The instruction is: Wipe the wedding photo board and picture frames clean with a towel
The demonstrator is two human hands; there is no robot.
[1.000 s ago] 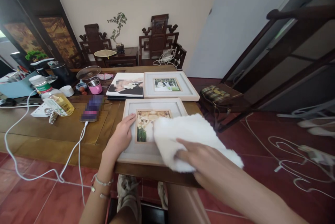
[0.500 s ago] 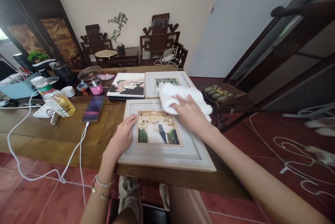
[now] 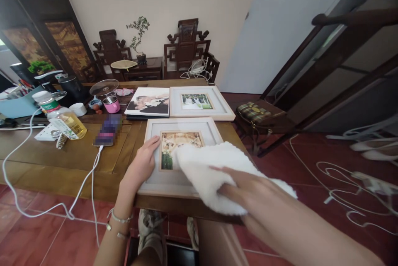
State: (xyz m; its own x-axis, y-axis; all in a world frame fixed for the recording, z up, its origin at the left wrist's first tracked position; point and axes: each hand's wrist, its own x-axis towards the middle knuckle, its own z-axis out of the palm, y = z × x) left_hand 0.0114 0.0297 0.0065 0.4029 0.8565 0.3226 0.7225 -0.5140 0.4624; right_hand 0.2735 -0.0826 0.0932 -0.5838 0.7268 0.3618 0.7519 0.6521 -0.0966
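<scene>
A pale wooden picture frame point(image 3: 155, 127) lies flat at the near edge of the brown table point(image 3: 62, 154). My left hand point(image 3: 141, 164) rests flat on the frame's left border, fingers spread. My right hand point(image 3: 245, 183) presses a fluffy white cloth point(image 3: 202, 166) onto the lower right of that frame, covering most of the photo. Only the photo's left strip shows.
A second framed photo point(image 3: 200, 102) and a photo print point(image 3: 149, 101) lie farther back. A phone point(image 3: 108, 130) on a white cable, an oil bottle point(image 3: 66, 121), a pink cup point(image 3: 112, 104) and clutter fill the left. A stool point(image 3: 261, 114) stands to the right; cables trail on the red floor.
My right hand with the cloth swept from the frame's far right corner back toward me, onto its lower right. My left hand stayed on the left border.
</scene>
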